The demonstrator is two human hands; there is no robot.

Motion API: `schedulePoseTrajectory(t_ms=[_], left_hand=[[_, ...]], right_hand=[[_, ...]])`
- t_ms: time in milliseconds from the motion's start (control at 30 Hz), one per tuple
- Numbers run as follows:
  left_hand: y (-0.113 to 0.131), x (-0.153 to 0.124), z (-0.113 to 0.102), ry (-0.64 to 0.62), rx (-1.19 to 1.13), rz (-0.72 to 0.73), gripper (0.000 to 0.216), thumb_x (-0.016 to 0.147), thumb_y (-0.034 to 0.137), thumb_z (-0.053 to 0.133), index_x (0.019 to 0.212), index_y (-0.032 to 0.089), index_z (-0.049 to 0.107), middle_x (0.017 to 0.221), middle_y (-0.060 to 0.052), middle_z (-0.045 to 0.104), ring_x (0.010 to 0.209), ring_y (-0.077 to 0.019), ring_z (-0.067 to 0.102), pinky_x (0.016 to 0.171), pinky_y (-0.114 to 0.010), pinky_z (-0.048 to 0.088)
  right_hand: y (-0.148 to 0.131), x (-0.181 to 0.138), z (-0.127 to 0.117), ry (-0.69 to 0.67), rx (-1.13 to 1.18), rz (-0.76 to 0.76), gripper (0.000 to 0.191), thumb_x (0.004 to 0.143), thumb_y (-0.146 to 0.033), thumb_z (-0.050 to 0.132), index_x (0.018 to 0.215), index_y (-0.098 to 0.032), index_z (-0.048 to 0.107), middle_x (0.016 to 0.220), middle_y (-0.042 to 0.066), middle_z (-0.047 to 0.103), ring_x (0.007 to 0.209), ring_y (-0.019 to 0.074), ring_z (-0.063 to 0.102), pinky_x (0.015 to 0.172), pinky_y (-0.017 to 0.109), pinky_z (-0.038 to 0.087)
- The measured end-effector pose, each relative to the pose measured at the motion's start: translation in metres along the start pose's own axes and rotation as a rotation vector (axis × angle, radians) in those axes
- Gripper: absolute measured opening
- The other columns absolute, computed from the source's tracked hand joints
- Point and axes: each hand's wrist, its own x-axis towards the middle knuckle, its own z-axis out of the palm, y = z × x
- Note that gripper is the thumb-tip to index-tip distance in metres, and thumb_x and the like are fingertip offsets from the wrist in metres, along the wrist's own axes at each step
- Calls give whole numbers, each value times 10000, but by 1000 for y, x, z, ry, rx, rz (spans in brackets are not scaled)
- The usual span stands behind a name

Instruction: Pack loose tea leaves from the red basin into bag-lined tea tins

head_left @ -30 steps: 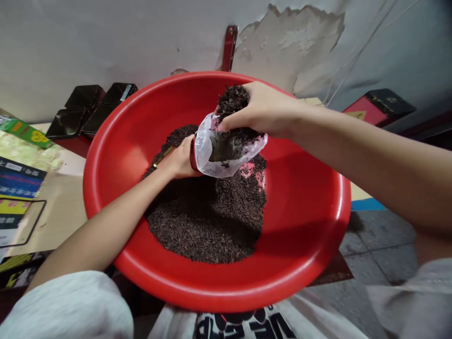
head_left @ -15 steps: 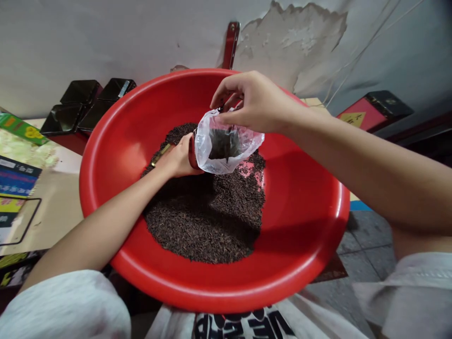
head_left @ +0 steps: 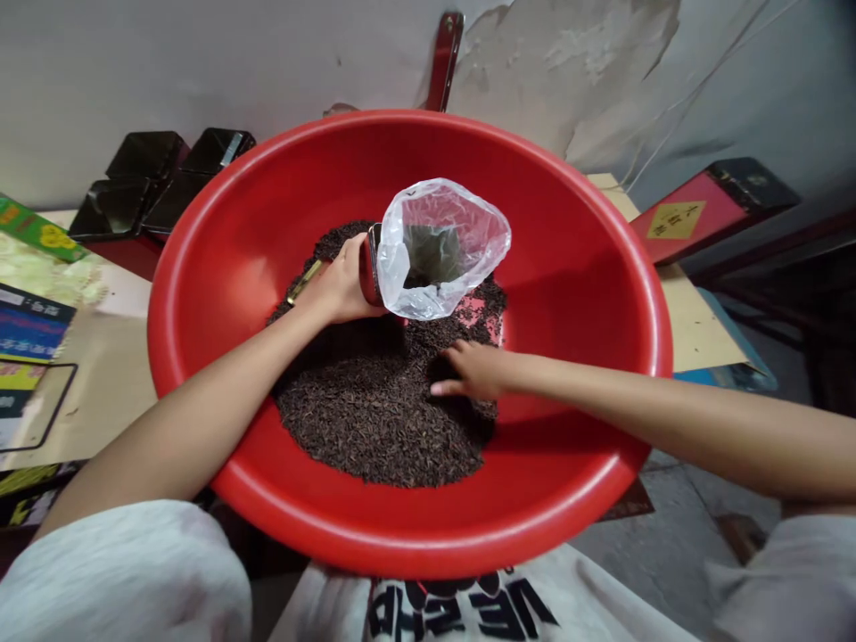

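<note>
Right hand [head_left: 476,372] lies palm-down on a heap of dark loose tea leaves [head_left: 374,419], fingers spread flat and pressed into the pile, gripping nothing that can be seen. Left hand [head_left: 340,287] is wrapped around a small container [head_left: 368,264] lined with a clear plastic bag [head_left: 442,245], holding it upright at the far edge of the heap; the bag's mouth stands open and some dark leaves show inside. Heap, container and both hands all sit in the bottom of a wide red plastic basin [head_left: 581,267], whose smooth sloping walls are bare all around the leaves, with the most open room on the person's right side and along the far wall. The near rim of the basin rests against the person's lap, above a white shirt [head_left: 461,611] with black printed letters that are cut off and unreadable. Beyond the basin's left rim, on a low surface, lie flat printed cartons [head_left: 30,330] in blue, yellow and green, their writing too small to read, and several black tins [head_left: 160,183] stand against the wall. On the right, a red box [head_left: 695,218] with a yellow diamond label bearing small illegible characters leans near the basin's rim. A red handle [head_left: 445,58] rises behind the basin against the peeling wall [head_left: 575,71].
</note>
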Motion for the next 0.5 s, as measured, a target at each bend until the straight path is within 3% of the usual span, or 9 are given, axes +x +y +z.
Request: schedulePoseTrajectory(t_ms=[33,100,233,400,500], left_hand=[[1,0,-1,7,11,-4,1040,499,470,848,1368,231,327,1450,-151,383,1335,-397,395,1113,-536,374],[4,0,-4,20,28,-10,1087,471,436,864,1373,208,303,1433,-158,397,1326,-395,402,1122,-535,361],[8,1,-17,29,34,-19,1103,445,370,874,1362,195,286,1415,-149,416,1315,-384,408,1114,-538,367],[11,6,-32,109,30,-41,1103,443,425,881,1332,169,282,1410,-152,401,1341,-375,359,1156,-519,309],[11,9,-39,165,32,-60,1161,422,487,879,1334,140,251,1420,-173,372,1360,-381,311,1177,-526,253]], right_hand=[[11,19,7,33,10,97,750,885,-557,489,1339,39,456,1384,323,420,1284,460,426,1037,545,383],[35,55,11,136,77,299,797,902,-556,459,1463,-14,296,1536,260,236,1411,414,261,1130,501,283],[63,99,4,282,182,496,801,947,-565,321,1519,-46,112,1596,202,63,1474,355,91,1174,487,173],[48,92,17,289,396,585,810,942,-456,417,1518,-21,50,1592,219,-66,1471,376,-71,1180,530,18],[35,69,33,222,613,558,849,894,-487,494,1479,30,158,1565,300,-38,1461,413,-53,1161,567,-28]])
